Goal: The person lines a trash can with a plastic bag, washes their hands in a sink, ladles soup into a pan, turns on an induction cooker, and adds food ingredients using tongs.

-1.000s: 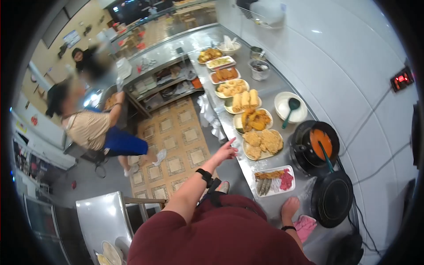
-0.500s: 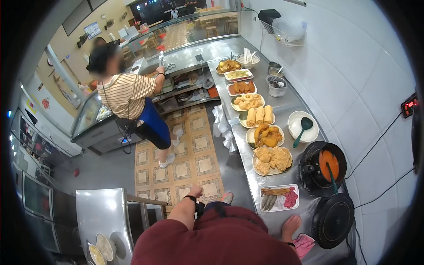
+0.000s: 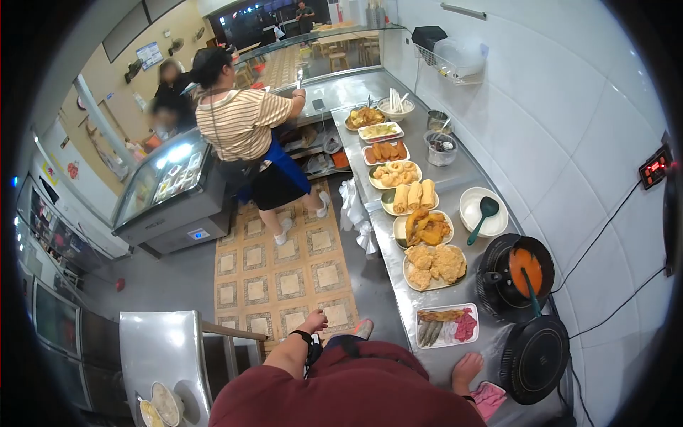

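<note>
My left hand (image 3: 314, 322) hangs in the air above the patterned floor mat, its fingers loosely apart with nothing in them. My right hand (image 3: 467, 369) rests on the steel counter (image 3: 440, 360), fingers laid flat and empty. Just beyond it sits a white tray (image 3: 424, 343) with shrimp, a browned skewer-like piece and pink meat (image 3: 466, 327). A pink cloth (image 3: 489, 400) lies beside my right wrist. Farther up are plates of fried chicken (image 3: 447, 263), yellow-orange fried pieces (image 3: 427, 229) and rolls (image 3: 415, 196).
A pot of orange sauce (image 3: 523, 277) with a ladle stands right, near a black induction cooker (image 3: 535, 359). A white bowl (image 3: 499, 226) holds a green ladle (image 3: 484, 213). A co-worker in a striped shirt (image 3: 238, 121) stands ahead. At left is a steel table (image 3: 160, 341) with bowls.
The co-worker has stepped to the right and turned toward the front counter. My left hand's fingers have loosened and spread. My right hand stays on the counter.
</note>
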{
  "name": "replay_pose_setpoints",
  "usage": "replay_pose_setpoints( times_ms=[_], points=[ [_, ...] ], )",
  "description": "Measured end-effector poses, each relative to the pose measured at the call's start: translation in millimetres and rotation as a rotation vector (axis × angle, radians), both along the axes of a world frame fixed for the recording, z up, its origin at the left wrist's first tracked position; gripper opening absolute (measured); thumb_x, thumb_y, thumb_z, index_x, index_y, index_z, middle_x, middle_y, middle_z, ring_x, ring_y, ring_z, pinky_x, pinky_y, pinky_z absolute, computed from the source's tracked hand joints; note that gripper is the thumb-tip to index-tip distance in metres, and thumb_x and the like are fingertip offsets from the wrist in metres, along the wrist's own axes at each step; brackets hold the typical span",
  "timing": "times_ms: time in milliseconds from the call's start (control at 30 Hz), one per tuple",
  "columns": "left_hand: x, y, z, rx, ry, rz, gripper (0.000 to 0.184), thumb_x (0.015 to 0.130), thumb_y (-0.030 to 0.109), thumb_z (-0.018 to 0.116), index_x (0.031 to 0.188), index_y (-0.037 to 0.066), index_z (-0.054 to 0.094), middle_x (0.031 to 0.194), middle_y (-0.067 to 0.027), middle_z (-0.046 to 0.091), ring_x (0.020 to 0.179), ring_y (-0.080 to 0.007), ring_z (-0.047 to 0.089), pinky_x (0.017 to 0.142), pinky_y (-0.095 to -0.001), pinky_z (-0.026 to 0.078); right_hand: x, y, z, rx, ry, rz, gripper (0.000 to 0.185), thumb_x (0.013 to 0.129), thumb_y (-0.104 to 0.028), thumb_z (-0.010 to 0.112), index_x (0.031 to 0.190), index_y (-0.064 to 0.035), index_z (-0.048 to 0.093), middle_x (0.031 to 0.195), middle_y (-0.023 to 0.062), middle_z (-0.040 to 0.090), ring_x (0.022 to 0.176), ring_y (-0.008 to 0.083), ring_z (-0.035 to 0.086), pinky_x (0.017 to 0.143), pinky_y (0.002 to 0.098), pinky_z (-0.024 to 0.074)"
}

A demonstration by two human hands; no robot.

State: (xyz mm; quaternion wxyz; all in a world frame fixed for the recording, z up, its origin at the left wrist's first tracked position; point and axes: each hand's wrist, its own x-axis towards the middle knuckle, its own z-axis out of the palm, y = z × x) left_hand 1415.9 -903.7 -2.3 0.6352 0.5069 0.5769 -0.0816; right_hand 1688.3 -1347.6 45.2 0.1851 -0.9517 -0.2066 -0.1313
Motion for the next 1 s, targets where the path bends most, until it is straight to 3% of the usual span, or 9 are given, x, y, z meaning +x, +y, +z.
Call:
replay_pose_setpoints(
  times_ms=[67,367,667,733,800,833,1000],
  points=[
    [8,1,-4,0.046,-0.012,-0.008,0.058,0.076,0.007,0.047,0.131,0.007,0.028,0.095,-0.0141,0.060,0.068,-0.0212,0.061,0.054,-0.0308,0.048,2,-1,-3,0.016,0.010,0.047,0.014,0.081,-0.015,0.044,0.076,-0.0015,0.046,0.079,0.0180,0.045,0.079,0.0362,0.043,0.070,0.0454,0.0328],
    [12,-2,0,0.040,0.011,-0.088,0.056,0.075,0.008,0.047,0.129,0.007,0.032,0.092,-0.0120,0.061,0.064,-0.0185,0.059,0.052,-0.0315,0.047,-3,2,0,0.036,-0.006,-0.022,0.013,0.081,-0.013,0.044,0.076,-0.0006,0.045,0.079,0.0188,0.045,0.079,0.0370,0.043,0.071,0.0461,0.0333],
    [-5,3,-7,0.033,-0.006,-0.159,0.056,0.076,0.006,0.049,0.129,0.006,0.031,0.097,-0.0115,0.058,0.072,-0.0201,0.060,0.057,-0.0305,0.049,2,1,-3,0.005,-0.003,0.025,0.013,0.079,-0.012,0.044,0.071,-0.0012,0.046,0.078,0.0185,0.047,0.078,0.0358,0.044,0.069,0.0458,0.0338],
    [-5,2,-1,-0.028,-0.005,-0.076,0.057,0.076,0.005,0.050,0.129,0.007,0.030,0.098,-0.0113,0.057,0.073,-0.0194,0.059,0.059,-0.0302,0.049,1,-6,-6,-0.006,0.013,0.021,0.013,0.080,-0.014,0.044,0.073,-0.0021,0.047,0.078,0.0175,0.047,0.079,0.0347,0.045,0.069,0.0452,0.0341],
    [-5,2,-4,-0.015,0.020,-0.100,0.057,0.076,0.006,0.049,0.130,0.007,0.030,0.099,-0.0110,0.056,0.073,-0.0190,0.059,0.059,-0.0305,0.048,0,0,3,-0.010,0.027,-0.020,0.013,0.081,-0.015,0.044,0.076,-0.0029,0.047,0.079,0.0165,0.048,0.081,0.0339,0.045,0.071,0.0447,0.0342],
    [-5,0,-3,-0.003,0.002,-0.062,0.057,0.074,0.005,0.050,0.128,0.006,0.032,0.096,-0.0128,0.058,0.069,-0.0207,0.060,0.052,-0.0307,0.046,1,1,4,-0.009,0.034,-0.036,0.013,0.081,-0.016,0.044,0.078,-0.0032,0.048,0.080,0.0160,0.048,0.082,0.0337,0.046,0.072,0.0445,0.0342],
    [-1,-3,11,-0.030,0.006,-0.046,0.055,0.074,0.005,0.049,0.127,0.005,0.033,0.094,-0.0123,0.057,0.067,-0.0194,0.059,0.054,-0.0300,0.047,0,2,7,0.014,0.044,-0.044,0.012,0.081,-0.015,0.046,0.079,-0.0029,0.048,0.082,0.0158,0.048,0.083,0.0334,0.045,0.074,0.0438,0.0343]
  ],
)
